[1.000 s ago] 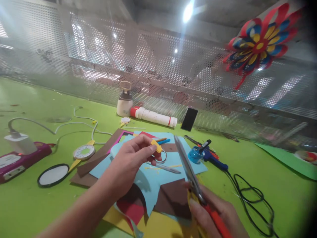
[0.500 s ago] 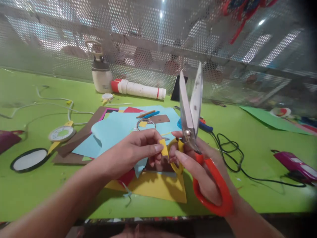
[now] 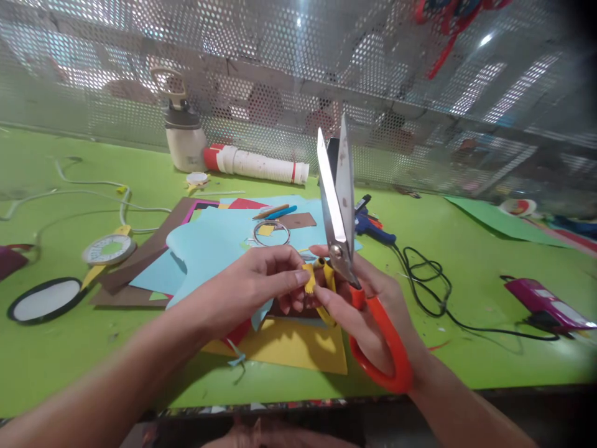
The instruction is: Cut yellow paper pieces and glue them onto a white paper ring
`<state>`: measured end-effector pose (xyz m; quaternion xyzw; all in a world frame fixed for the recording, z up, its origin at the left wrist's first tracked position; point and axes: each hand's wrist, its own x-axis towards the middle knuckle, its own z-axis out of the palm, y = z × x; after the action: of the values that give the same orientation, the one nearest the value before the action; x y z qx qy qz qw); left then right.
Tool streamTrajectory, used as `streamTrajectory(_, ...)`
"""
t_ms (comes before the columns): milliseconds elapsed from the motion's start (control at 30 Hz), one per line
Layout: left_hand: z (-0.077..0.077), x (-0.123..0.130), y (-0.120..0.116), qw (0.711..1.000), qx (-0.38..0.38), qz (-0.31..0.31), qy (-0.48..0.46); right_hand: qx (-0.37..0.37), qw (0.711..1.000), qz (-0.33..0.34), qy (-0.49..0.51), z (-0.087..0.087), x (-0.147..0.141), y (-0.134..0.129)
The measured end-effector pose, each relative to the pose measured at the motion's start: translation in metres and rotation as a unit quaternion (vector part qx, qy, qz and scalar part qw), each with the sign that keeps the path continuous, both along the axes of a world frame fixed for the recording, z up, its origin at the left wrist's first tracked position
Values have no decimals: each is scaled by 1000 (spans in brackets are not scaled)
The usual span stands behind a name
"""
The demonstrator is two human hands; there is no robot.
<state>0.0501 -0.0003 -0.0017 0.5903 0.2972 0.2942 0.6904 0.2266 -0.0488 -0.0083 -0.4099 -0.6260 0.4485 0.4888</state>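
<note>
My left hand [image 3: 261,277] pinches a small yellow paper piece [image 3: 309,279] with a fringed lower edge between thumb and fingers. My right hand [image 3: 368,305] has large red-handled scissors [image 3: 339,249] hooked over it, blades pointing up and slightly parted. The right thumb reaches the yellow piece's edge. A curled yellow strip [image 3: 330,279] lies between the right fingers; part of it is hidden by them. Beneath both hands are a light blue sheet [image 3: 214,236] and a yellow sheet [image 3: 289,345].
A metal ring [image 3: 271,233], a blue pen [image 3: 283,212] and a brown pencil sit on the sheets. A glue gun [image 3: 375,229] trails a black cable to the right. Tape rolls [image 3: 109,248] lie left. A spray bottle [image 3: 184,140] stands behind, before the perforated metal panel.
The right hand and scissors have come left, closer to the left hand. The blades look nearer each other, and the right thumb now meets the yellow piece. The view has shifted slightly.
</note>
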Motion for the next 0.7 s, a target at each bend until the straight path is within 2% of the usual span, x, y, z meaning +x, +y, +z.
streamTrajectory(300,-1,2,-1,999,17,26,21,8,1000,-9,-15,2,-2,2)
streamTrajectory(567,-7,2,0,999,-10,38,7,88,995,-31,-28,-10,-4,9)
streamTrajectory(700,-7,-1,2,996,-10,76,-35,37,999,-14,-22,-5,-5,7)
